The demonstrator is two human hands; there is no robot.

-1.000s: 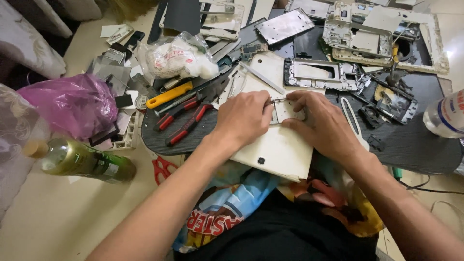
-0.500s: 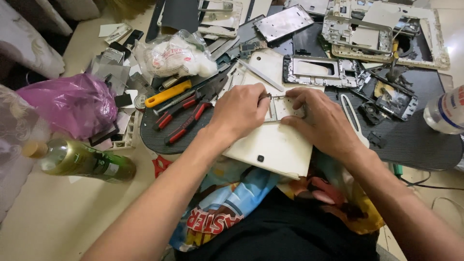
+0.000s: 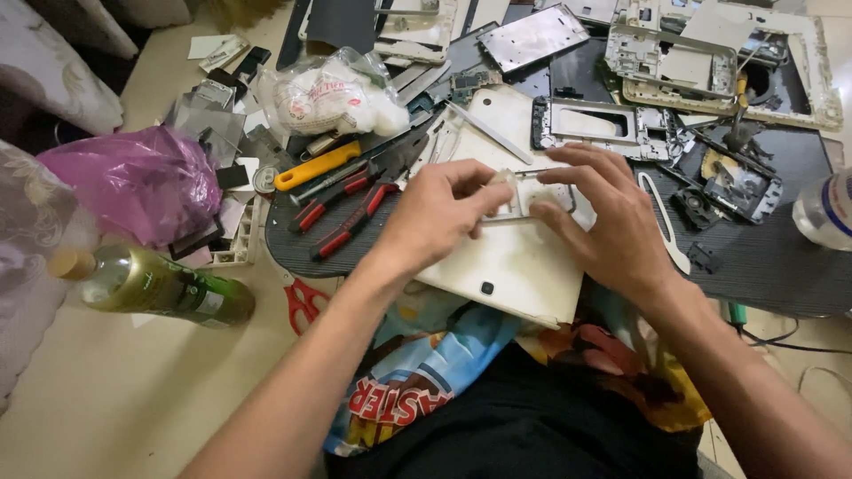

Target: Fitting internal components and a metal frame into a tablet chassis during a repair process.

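Note:
A small white phone frame point(image 3: 540, 197) lies on a white tablet back cover point(image 3: 515, 270) that rests on my lap and the dark mat point(image 3: 781, 257). My left hand point(image 3: 439, 213) pinches the frame's left end between thumb and fingers. My right hand point(image 3: 612, 222) grips its right end, fingers spread over the top edge. Both hands press on the same part above the cover.
Red-handled pliers point(image 3: 355, 213), a yellow-handled tool point(image 3: 315, 166) and red scissors point(image 3: 302, 302) lie left. A green bottle point(image 3: 151, 286), purple bag point(image 3: 124, 182) and clear bag of white stuff point(image 3: 333, 98) sit further left. Stripped phone frames point(image 3: 612, 124) crowd the back; a plastic bottle point(image 3: 825, 208) stands right.
My hands have shifted slightly on the small frame; the left fingers now pinch its left end more tightly. Nothing else has moved.

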